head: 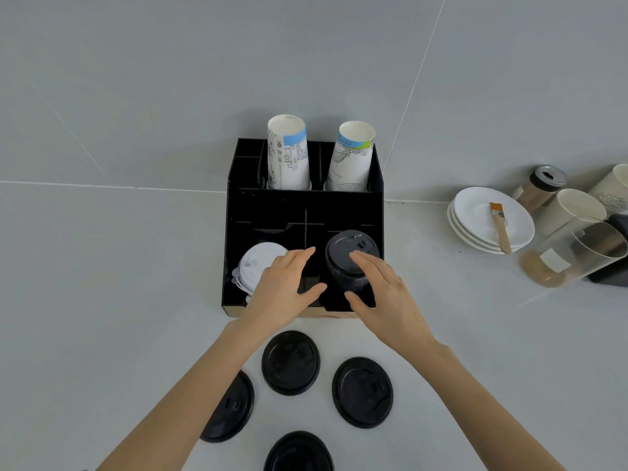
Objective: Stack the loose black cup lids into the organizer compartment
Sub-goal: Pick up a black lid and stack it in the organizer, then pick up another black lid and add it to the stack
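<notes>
A black organizer (234, 253) stands against the wall. Its front right compartment holds a stack of black lids (343, 253). My right hand (384, 294) grips that stack, fingers on its top and thumb against its front side. My left hand (282, 287) hovers over the divider with fingers spread and holds nothing; its thumb is close to the stack's left side. It partly hides the white lids (258, 263) in the front left compartment. Several loose black lids lie on the counter in front: one (290, 362) centre, one (362, 391) right, one (234, 406) under my left forearm, one (299, 452) nearest me.
Two stacks of paper cups (289, 154) (351, 158) stand in the organizer's rear slots. At the right are stacked white saucers (475, 212) with a small brush (499, 226), jars (540, 188) and a clear container (574, 253).
</notes>
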